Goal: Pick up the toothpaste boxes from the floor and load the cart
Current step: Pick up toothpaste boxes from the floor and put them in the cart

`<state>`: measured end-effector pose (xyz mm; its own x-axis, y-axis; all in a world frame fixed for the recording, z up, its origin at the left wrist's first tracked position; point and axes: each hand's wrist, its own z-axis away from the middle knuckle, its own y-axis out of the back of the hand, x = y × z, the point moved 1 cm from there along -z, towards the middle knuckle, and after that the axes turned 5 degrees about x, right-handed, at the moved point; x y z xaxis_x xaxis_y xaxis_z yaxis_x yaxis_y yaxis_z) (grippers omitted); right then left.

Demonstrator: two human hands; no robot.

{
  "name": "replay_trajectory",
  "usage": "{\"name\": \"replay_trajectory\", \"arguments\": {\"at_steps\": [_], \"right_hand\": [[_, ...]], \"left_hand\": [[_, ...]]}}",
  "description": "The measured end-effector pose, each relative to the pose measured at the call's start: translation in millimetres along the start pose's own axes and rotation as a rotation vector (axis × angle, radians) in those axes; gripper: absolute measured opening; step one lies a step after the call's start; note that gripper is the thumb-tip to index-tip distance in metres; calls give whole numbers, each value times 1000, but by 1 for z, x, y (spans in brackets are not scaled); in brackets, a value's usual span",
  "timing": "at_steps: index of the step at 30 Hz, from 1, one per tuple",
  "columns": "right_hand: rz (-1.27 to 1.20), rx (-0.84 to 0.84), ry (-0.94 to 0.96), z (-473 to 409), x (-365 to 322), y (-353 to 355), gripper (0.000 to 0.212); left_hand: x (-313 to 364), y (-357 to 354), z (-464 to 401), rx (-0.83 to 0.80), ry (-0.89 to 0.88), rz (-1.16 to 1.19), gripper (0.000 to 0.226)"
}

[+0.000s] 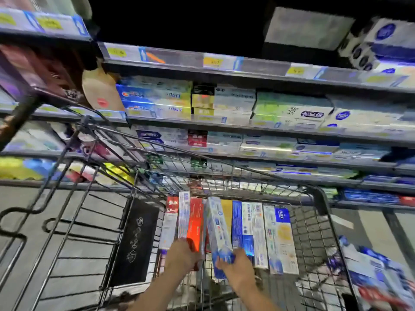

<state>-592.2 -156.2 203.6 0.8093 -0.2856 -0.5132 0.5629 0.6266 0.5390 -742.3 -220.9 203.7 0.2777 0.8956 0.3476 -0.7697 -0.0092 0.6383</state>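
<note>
Left hand (180, 255): curled over the near end of a red box (195, 223), holding it upright among its neighbours on the left of the row.
Right hand (238, 264): thumb and fingers pinch the near end of a white-and-blue box (216, 227), which leans a little to the left, just beside the red one.
Toothpaste: a row of toothpaste boxes (258, 232) stands on end inside the cart (318, 198), packed side by side. A blurred pile of boxes (377, 272) lies outside the wire to my right, low down, apparently on the floor.
Step in hand: loading, I judge. Both boxes I hold are being seated into the row, and part of the job is done.
Next move: straighten the leaning box so it sits flush, let go with both hands, then reach right and down for the pile.
Surface: wire cart basket with a black panel (134, 241) against its left wall.
Room: a shop aisle with shelves (224, 122) of boxed toothpaste ahead, yellow price tags on their edges, and a grey tiled floor (74, 223) seen through the wire.
</note>
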Motion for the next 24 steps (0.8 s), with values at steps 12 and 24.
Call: {"name": "replay_trajectory", "arguments": {"at_steps": [12, 24], "right_hand": [[118, 0, 35, -74, 21, -77, 56], [259, -38, 130, -82, 11, -69, 53]], "left_hand": [[-7, -54, -99, 73, 17, -23, 50], [-27, -25, -103, 58, -191, -299, 49]]}}
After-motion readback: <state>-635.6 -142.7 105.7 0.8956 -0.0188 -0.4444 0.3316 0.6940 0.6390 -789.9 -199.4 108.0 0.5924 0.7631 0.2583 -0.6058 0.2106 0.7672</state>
